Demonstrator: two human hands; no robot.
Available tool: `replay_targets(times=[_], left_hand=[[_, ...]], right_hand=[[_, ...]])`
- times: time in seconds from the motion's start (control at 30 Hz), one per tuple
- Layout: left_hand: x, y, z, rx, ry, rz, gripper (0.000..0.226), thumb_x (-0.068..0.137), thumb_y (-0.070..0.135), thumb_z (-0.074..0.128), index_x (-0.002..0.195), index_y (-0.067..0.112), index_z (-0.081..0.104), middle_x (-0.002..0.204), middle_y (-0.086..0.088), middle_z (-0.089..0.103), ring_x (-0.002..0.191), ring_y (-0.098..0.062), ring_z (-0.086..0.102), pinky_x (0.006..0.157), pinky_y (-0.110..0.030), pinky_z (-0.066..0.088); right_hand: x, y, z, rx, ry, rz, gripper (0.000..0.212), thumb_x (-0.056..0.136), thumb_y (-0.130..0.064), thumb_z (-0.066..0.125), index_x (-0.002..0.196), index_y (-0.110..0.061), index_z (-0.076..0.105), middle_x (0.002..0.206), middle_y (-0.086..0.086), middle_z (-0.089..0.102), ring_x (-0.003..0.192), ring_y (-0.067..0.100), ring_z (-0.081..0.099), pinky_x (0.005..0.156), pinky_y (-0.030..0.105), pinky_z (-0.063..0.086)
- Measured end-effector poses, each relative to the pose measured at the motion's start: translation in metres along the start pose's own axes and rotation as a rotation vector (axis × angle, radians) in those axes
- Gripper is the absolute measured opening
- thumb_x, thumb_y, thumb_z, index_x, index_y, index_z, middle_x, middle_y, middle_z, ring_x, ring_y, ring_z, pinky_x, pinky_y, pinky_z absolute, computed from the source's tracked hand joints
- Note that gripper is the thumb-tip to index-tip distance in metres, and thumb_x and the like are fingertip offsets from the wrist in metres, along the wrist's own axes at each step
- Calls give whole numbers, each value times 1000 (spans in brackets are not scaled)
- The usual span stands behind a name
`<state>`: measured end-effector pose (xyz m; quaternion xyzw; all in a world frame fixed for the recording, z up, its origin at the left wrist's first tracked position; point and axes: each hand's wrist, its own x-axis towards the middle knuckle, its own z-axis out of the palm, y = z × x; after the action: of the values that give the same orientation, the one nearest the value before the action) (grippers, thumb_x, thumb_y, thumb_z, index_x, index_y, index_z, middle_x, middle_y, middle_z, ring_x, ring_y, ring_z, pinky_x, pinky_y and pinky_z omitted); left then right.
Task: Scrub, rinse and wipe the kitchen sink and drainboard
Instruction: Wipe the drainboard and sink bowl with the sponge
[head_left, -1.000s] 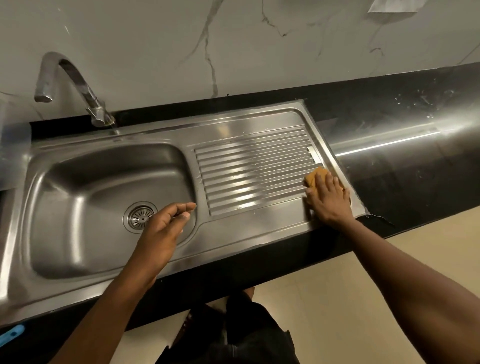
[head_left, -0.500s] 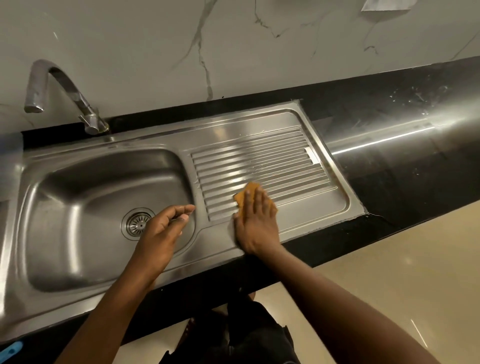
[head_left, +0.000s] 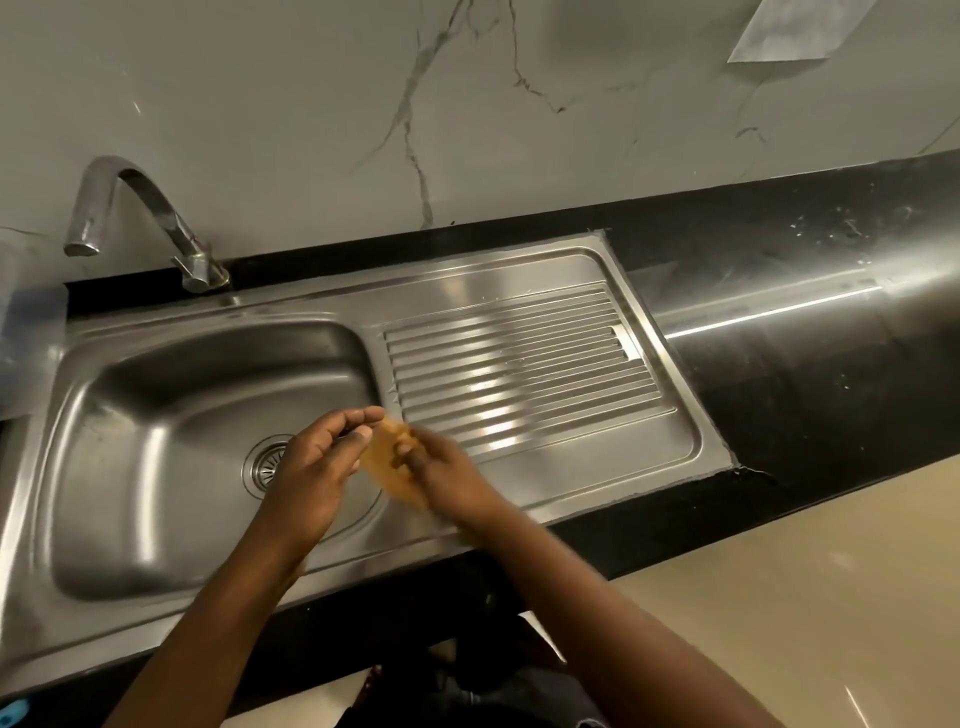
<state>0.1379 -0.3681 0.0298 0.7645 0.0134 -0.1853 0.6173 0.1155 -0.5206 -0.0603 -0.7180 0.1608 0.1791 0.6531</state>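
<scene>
A stainless steel sink (head_left: 156, 426) with a round drain (head_left: 265, 465) lies at the left, and its ribbed drainboard (head_left: 519, 364) lies to the right. My right hand (head_left: 441, 475) grips an orange sponge (head_left: 382, 457) above the sink's right rim, blurred by motion. Just left of the sponge my left hand (head_left: 317, 462) hovers over the basin, its fingers loosely curved towards the sponge; whether they touch it I cannot tell.
A curved chrome tap (head_left: 140, 218) stands at the back left against the marble wall (head_left: 467, 104). The black countertop (head_left: 805, 338) runs on to the right of the drainboard. Beige floor (head_left: 805, 597) lies below the counter's front edge.
My right hand has swept the sponge leftward from the drainboard's right end to the sink's rim and lifted it beside my left hand. The left hand has stayed over the basin.
</scene>
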Motion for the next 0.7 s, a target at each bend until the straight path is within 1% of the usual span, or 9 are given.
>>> replay_targets(times=[0.07,0.13,0.17,0.27,0.37,0.43,0.5,0.57,0.7], left_hand=[[6,4,7,11,7,-7,28,108,15,50,120,28,72,123,12,73,118,-5,66,99,-33,51],[11,6,15,1,15,-16,28,107,16,52,117,32,72,122,16,73,117,-1,65,101,-32,51],[14,6,20,-7,23,-25,28,107,15,52,116,33,72,121,16,73,117,-1,65,102,-33,51],[24,3,34,-14,46,-49,28,107,13,54,116,30,73,122,13,74,121,-4,65,111,-39,49],[31,-4,45,-16,49,-88,27,106,14,55,120,28,73,123,13,74,123,-3,64,116,-42,46],[31,-8,49,-9,42,-107,27,106,16,55,120,29,74,123,15,74,122,-2,64,116,-42,46],[33,-11,51,0,35,-122,27,106,17,55,121,30,74,123,17,73,121,1,64,116,-41,46],[36,-13,51,4,32,-136,26,106,17,55,121,30,73,122,19,73,120,3,63,115,-41,46],[43,-15,44,25,16,-162,26,107,18,55,121,31,73,122,18,73,121,1,63,114,-40,46]], right_hand=[[10,-10,-59,326,-1,64,33,102,-21,54,131,-9,64,115,18,71,99,30,66,80,40,55],[17,-20,-124,400,117,44,40,97,-23,59,134,-10,63,129,28,66,110,45,65,74,43,56],[21,-22,-153,375,213,7,40,98,-23,59,136,-12,62,131,27,66,115,47,64,77,44,57],[28,-16,-229,28,479,-122,37,110,-26,48,147,-22,55,137,5,65,129,28,61,103,43,55],[42,8,-274,-432,586,-187,43,110,-38,43,153,-36,45,146,2,59,132,22,57,110,48,49],[53,31,-279,-762,546,-143,54,110,-44,38,162,-32,30,163,6,39,149,29,38,122,51,33],[61,49,-268,-1003,508,-75,61,110,-50,27,166,-31,13,174,4,10,160,29,7,129,52,10],[65,57,-248,-995,567,-17,63,110,-52,19,167,-29,3,174,4,-5,160,26,-8,129,50,-1],[73,49,-192,-930,614,36,66,110,-52,10,167,-21,-3,174,8,-9,160,27,-10,129,50,-3]])
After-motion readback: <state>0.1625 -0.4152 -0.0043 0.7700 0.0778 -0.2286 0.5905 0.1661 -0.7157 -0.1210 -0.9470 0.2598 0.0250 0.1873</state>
